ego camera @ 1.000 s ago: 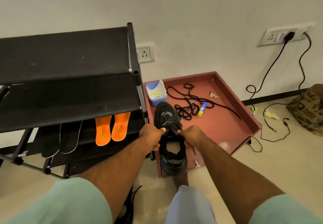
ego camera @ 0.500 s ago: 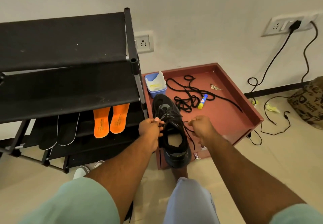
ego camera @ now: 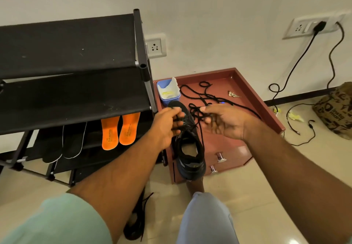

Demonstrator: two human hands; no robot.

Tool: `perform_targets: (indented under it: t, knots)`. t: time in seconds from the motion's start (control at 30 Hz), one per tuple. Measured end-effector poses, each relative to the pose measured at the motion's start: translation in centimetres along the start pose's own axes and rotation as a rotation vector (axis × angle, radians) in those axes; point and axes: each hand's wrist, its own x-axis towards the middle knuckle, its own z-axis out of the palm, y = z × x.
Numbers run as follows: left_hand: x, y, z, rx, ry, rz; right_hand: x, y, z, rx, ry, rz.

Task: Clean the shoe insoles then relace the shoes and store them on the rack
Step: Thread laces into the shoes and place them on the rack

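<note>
Shoe rack (ego camera: 72, 53), black with fabric shelves, fills the left side against the wall, and on its lower shelf lie two orange insoles (ego camera: 120, 130) side by side with two black insoles (ego camera: 62, 142) to their left. To the right of the rack stands a low reddish-brown cabinet (ego camera: 234, 148) with a raised rim around its top and two metal knobs on its front. A black shoe (ego camera: 188, 148) rests at the cabinet's near left edge, toe pointing toward the wall, heel overhanging the front, its opening facing up. The left hand (ego camera: 167, 127) hovers over the shoe's toe end, fingers curled and pinching a black lace (ego camera: 196, 118). The right hand (ego camera: 226, 121) is raised over the cabinet top just right of the shoe, fingertips pinching the other run of that lace, which trails down to the shoe's eyelets. A second, loose black lace (ego camera: 205, 95) lies tangled on the cabinet top behind the hands. A small blue tub (ego camera: 168, 93) with something white in it sits at the cabinet's back left corner, just beside the rack post. Another dark shoe (ego camera: 135, 222) lies on the floor between the person's knees
</note>
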Motion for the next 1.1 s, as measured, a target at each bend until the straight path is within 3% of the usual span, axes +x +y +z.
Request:
perform_targets:
  t: [0.1, 0.23, 0.3, 0.43, 0.53, 0.7, 0.77, 0.87, 0.9, 0.97, 1.1]
  knots:
    - [-1.4, 1.9, 0.6, 0.186, -0.087, 0.167, -0.5, -1.0, 2.1, -0.011, -0.081, -0.037]
    - [-2.6, 3.6, 0.8, 0.25, -0.05, 0.261, -1.5, -2.5, 3.3, -0.133, -0.071, -0.091]
    - [-2.9, 4.2, 0.6, 0.23, -0.037, 0.268, -1.7, -3.2, 3.3, -0.486, 0.057, -0.161]
    - [-3.0, 4.4, 0.7, 0.215, 0.011, 0.267, -1.5, -3.6, 3.4, -1.511, 0.364, -0.399]
    - [-3.1, 4.7, 0.8, 0.218, 0.048, 0.268, -2.0, -3.6, 3.3, -1.759, 0.594, -0.426]
    - [-3.1, 5.3, 0.4, 0.243, 0.09, 0.281, -2.0, -2.2, 1.1, -1.659, 0.819, -0.491]
    - [-3.0, 5.3, 0.3, 0.224, 0.112, 0.288, -1.8, -1.6, 0.5, -1.337, 0.815, -0.523]
    - [-3.1, 4.9, 0.5, 0.187, 0.099, 0.295, -1.7, -0.9, 1.1, -0.576, 0.64, -0.546]
    - [-3.1, 4.7, 0.6, 0.187, 0.084, 0.29, -1.7, -0.8, 1.6, -0.444, 0.585, -0.565]
    - [-3.2, 4.3, 1.1, 0.185, 0.051, 0.288, -1.6, -0.7, 2.5, -0.482, 0.508, -0.625]
    - [-3.5, 3.6, 2.4, 0.183, -0.003, 0.282, -1.3, -0.9, 3.6, -1.014, 0.525, -0.768]
